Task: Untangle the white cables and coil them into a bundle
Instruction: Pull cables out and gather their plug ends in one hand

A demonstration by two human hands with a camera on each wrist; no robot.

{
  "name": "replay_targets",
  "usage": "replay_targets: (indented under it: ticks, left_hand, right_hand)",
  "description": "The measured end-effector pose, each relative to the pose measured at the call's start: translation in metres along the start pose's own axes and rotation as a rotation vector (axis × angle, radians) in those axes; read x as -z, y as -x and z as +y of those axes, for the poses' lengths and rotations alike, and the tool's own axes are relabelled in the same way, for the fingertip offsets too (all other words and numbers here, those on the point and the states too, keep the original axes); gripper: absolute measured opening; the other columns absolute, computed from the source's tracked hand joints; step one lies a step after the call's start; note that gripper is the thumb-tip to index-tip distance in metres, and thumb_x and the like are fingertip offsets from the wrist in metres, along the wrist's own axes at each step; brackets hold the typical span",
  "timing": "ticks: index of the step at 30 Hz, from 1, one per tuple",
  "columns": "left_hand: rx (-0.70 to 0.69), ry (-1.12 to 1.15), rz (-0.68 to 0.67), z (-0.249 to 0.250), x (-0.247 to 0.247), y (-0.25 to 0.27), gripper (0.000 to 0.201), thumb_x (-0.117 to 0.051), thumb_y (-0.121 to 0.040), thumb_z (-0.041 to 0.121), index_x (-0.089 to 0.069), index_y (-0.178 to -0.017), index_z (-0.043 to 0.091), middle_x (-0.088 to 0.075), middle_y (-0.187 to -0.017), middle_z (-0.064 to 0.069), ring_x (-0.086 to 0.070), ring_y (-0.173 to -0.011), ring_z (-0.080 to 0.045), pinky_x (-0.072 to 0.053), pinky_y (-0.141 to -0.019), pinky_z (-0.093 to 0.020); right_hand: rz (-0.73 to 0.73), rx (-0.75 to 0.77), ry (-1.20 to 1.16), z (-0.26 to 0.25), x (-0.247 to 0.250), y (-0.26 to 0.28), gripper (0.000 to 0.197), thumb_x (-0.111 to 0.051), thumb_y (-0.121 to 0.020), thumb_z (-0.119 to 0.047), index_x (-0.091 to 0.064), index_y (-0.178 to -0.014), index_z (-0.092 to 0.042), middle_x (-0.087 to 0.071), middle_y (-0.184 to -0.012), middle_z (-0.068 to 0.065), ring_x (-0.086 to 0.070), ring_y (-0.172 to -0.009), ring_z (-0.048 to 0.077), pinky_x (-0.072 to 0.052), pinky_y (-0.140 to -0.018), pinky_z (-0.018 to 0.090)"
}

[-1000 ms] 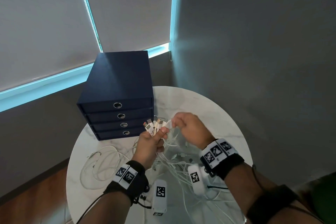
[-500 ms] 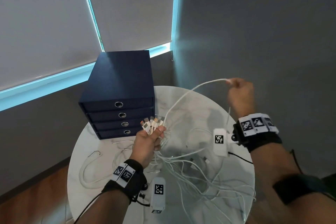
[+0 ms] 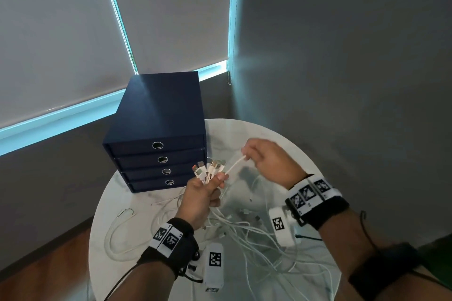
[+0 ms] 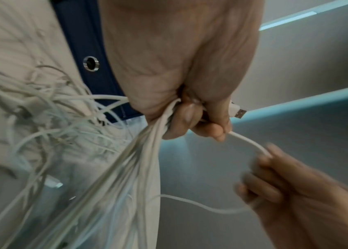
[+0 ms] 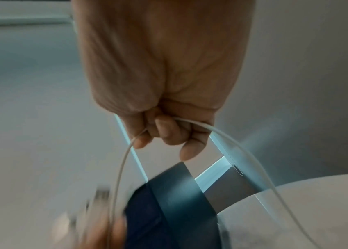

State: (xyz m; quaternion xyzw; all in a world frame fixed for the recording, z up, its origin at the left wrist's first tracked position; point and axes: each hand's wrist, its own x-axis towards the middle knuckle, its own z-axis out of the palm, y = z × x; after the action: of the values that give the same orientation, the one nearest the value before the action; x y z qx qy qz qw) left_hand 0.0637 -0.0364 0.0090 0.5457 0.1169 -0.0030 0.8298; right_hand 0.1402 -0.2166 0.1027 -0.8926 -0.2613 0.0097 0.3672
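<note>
The left hand is closed in a fist around a gathered bunch of white cables, raised above the round tabletop. Their USB plugs fan out above the thumb and forefinger, and the cords hang down from the bottom of the fist in a thick sheaf, as the left wrist view shows. The right hand, just to the right and slightly higher, has its fingers curled round a single white cable that runs in a short span from the left fist to the right fingers. In the right wrist view that cable passes through the closed fingers and comes out on both sides, one end arcing down towards the left hand, the other trailing off towards the tabletop.

Below both hands, the rest of the cables lie in a loose tangle spread over the near part of the white marble tabletop, with one thicker loop lying apart to the left. A dark blue drawer box with four drawers and round metal pulls stands on the far left part of the tabletop, just behind the left hand. Behind it are grey roller blinds and a grey wall.
</note>
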Motion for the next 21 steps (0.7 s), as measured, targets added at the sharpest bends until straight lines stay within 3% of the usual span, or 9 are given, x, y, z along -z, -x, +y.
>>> replay_targets:
  ticks: [5, 7, 10, 14, 18, 20, 21]
  left_hand:
    - [0.107, 0.189, 0.084, -0.010, 0.031, -0.002, 0.017, -0.058, -0.098, 0.014, -0.066, -0.092, 0.000, -0.052, -0.066, 0.001, -0.028, -0.041, -0.003, -0.023, -0.038, -0.016]
    - [0.120, 0.179, 0.099, -0.014, 0.038, -0.003, 0.021, -0.058, -0.097, 0.017, -0.065, -0.097, -0.003, -0.053, -0.066, 0.001, -0.028, -0.041, -0.003, -0.025, -0.037, -0.016]
    - [0.127, 0.177, 0.125, -0.015, 0.040, -0.005, 0.020, -0.059, -0.098, 0.016, -0.066, -0.098, -0.003, -0.054, -0.065, 0.001, -0.029, -0.041, -0.003, -0.026, -0.038, -0.016]
    - [0.133, 0.196, 0.175, -0.012, 0.047, -0.005, 0.016, -0.059, -0.098, 0.013, -0.065, -0.091, -0.001, -0.053, -0.065, 0.000, -0.030, -0.041, -0.004, -0.025, -0.037, -0.017]
    - [0.128, 0.215, 0.197, -0.011, 0.054, -0.005, 0.015, -0.060, -0.098, 0.012, -0.063, -0.086, 0.003, -0.053, -0.065, -0.002, -0.030, -0.041, -0.004, -0.026, -0.037, -0.017]
    - [0.113, 0.205, 0.188, -0.010, 0.051, -0.006, 0.014, -0.060, -0.097, 0.014, -0.063, -0.091, 0.001, -0.053, -0.065, -0.001, -0.030, -0.041, -0.004, -0.026, -0.037, -0.017]
    - [0.106, 0.198, 0.187, -0.009, 0.049, -0.006, 0.015, -0.060, -0.098, 0.014, -0.063, -0.094, 0.000, -0.054, -0.065, 0.000, -0.031, -0.041, -0.004, -0.027, -0.037, -0.017]
  right_hand:
    - [0.552, -0.136, -0.355, 0.007, 0.067, -0.028, 0.030, -0.051, -0.100, -0.015, -0.058, -0.073, -0.025, -0.058, -0.068, -0.007, -0.052, -0.052, 0.001, -0.049, -0.059, 0.026]
    - [0.693, -0.194, -0.440, 0.014, 0.092, -0.033, 0.028, -0.050, -0.100, -0.016, -0.059, -0.075, -0.025, -0.057, -0.070, -0.005, -0.051, -0.049, -0.001, -0.050, -0.054, 0.028]
    - [0.909, -0.297, -0.565, 0.027, 0.114, -0.033, 0.027, -0.048, -0.100, -0.016, -0.055, -0.076, -0.023, -0.054, -0.070, -0.004, -0.048, -0.040, -0.002, -0.047, -0.043, 0.022]
    - [1.192, -0.425, -0.787, 0.042, 0.146, -0.023, 0.026, -0.043, -0.099, -0.012, -0.047, -0.075, -0.022, -0.051, -0.068, -0.002, -0.042, -0.033, 0.002, -0.041, -0.041, 0.024]
    - [1.340, -0.553, -0.745, 0.063, 0.166, -0.009, 0.027, -0.042, -0.097, -0.011, -0.047, -0.072, -0.020, -0.049, -0.064, -0.002, -0.044, -0.031, 0.007, -0.042, -0.041, 0.028]
    - [1.246, -0.597, -0.542, 0.082, 0.162, -0.001, 0.025, -0.044, -0.094, -0.012, -0.063, -0.078, -0.012, -0.057, -0.065, 0.002, -0.051, -0.035, 0.009, -0.047, -0.047, 0.033]
    - [1.129, -0.630, -0.341, 0.093, 0.157, 0.002, 0.026, -0.047, -0.092, -0.014, -0.070, -0.086, -0.004, -0.065, -0.070, 0.009, -0.060, -0.046, 0.013, -0.051, -0.054, 0.037]
